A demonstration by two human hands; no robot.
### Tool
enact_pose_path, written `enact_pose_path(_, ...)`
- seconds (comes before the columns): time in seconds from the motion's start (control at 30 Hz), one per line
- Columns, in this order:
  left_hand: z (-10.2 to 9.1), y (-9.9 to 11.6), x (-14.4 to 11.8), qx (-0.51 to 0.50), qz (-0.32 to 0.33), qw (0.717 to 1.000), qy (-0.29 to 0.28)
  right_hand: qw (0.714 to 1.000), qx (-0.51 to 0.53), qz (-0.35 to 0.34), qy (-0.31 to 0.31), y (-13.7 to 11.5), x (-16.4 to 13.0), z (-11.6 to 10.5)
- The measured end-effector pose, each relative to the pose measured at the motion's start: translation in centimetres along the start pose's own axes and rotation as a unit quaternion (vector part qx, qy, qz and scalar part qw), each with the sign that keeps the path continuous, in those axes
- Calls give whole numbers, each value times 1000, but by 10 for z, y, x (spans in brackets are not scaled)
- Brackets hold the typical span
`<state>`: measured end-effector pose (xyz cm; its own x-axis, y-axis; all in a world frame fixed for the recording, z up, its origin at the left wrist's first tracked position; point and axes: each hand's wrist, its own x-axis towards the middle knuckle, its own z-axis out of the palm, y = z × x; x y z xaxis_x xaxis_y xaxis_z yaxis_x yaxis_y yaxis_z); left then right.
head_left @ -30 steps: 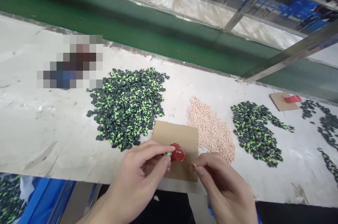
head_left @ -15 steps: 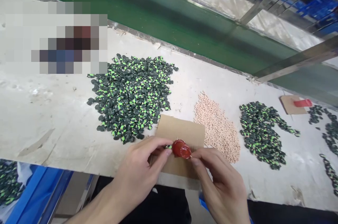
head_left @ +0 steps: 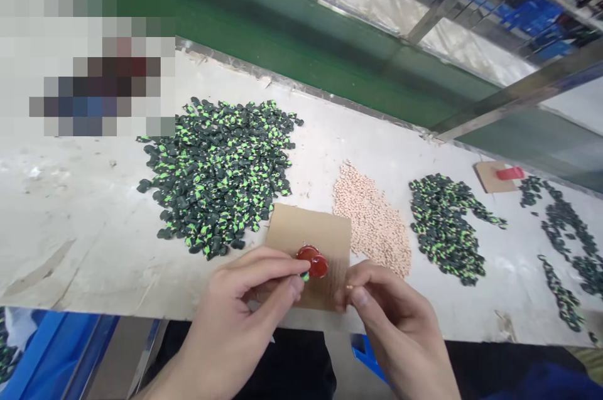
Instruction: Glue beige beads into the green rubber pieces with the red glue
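My left hand (head_left: 245, 306) pinches a small dark-and-green piece (head_left: 305, 275) between thumb and fingertips, at the near edge of a small red dish (head_left: 318, 265). The dish has a glossy red surface with two round parts and stands on a brown cardboard sheet (head_left: 311, 224). To the right of the dish, my right hand (head_left: 398, 315) is closed in a pinch on a tiny pale beige bead-like piece (head_left: 349, 287). Many like it lie in a beige heap (head_left: 372, 221) beyond that hand. A big heap of dark-and-green pieces (head_left: 226, 167) spreads at left.
Another dark-and-green heap (head_left: 445, 230) lies to the right, with scattered dark pieces (head_left: 565, 224) farther out. A red cylinder (head_left: 510, 173) lies on a second cardboard piece (head_left: 490, 178). A green belt (head_left: 282, 42) and metal post (head_left: 518, 98) run behind. A blue bin (head_left: 61, 350) stands lower left.
My right hand has drawn back from the red dish toward the right, with the beige piece at its fingertips. My left hand keeps its pinch, its piece now lower against the dish. The view has shifted slightly.
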<state>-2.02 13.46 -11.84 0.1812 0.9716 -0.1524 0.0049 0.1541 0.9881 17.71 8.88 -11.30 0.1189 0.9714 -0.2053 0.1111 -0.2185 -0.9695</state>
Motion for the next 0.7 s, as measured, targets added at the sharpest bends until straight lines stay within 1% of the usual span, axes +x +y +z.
enact_pose_path(0.07,6,7,-1,-85,-60,995,-16,996,84,30,-10,-3,-3,0)
enact_pose_path(0.17,15,12,-1,-211,-139,965,-68,983,175,55,-26,-7,-7,2)
enact_pose_path(0.23,20,11,-2,-270,-170,943,-99,975,209,65,-37,-9,-9,4)
enact_pose_path(0.3,23,9,-3,-302,-188,927,-118,972,223,64,-43,-10,-11,5)
enact_pose_path(0.37,24,4,-6,-313,-193,921,-128,972,226,52,-43,-10,-12,6)
enact_pose_path(0.47,24,-3,-9,-312,-185,922,-134,976,214,28,-31,-8,-12,7)
enact_pose_path(0.6,24,-9,-11,-304,-174,927,-136,982,185,24,-16,-9,-14,9)
enact_pose_path(0.7,23,-9,-12,-308,-169,926,-138,983,183,22,3,-13,-17,12)
